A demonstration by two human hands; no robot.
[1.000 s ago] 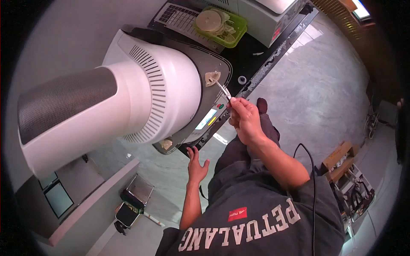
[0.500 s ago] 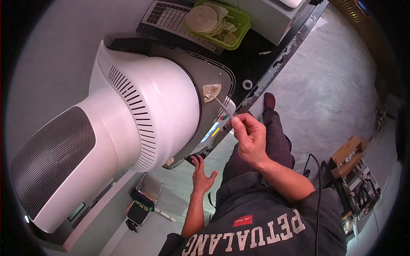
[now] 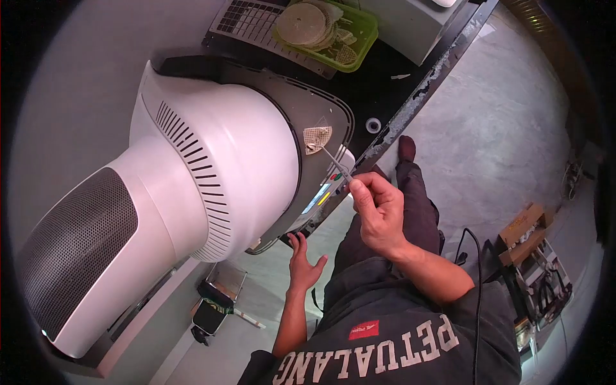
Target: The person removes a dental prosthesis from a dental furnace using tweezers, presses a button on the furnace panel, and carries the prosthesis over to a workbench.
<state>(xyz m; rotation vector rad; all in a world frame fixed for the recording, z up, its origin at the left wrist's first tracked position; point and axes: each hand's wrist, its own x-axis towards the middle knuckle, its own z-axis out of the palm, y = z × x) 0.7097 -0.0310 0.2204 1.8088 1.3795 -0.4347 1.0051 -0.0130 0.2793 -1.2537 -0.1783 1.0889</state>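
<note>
My right hand point(image 3: 380, 212) pinches a pair of metal tweezers point(image 3: 336, 163). Their tips are at a small beige mesh piece point(image 3: 317, 136) on the grey top of a white machine point(image 3: 256, 147); whether they grip it cannot be made out. My left hand point(image 3: 304, 266) has its fingers spread and rests near the machine's front edge, holding nothing. Between the hands is the machine's panel, with a lit display point(image 3: 316, 197) and small red and green buttons. Another beige piece point(image 3: 255, 244) shows partly at the machine's lower corner.
A green tray point(image 3: 367, 40) with several beige discs and mesh pieces sits over a keyboard point(image 3: 247, 24). A small white ring point(image 3: 373, 125) lies on the black table point(image 3: 359, 90). A chair point(image 3: 215, 301) stands lower left, and an open cardboard box point(image 3: 523, 234) is at right.
The view has shifted, so the white machine fills more of the left side. My right hand still holds the tweezers at the mesh piece. My left hand stays by the machine's edge.
</note>
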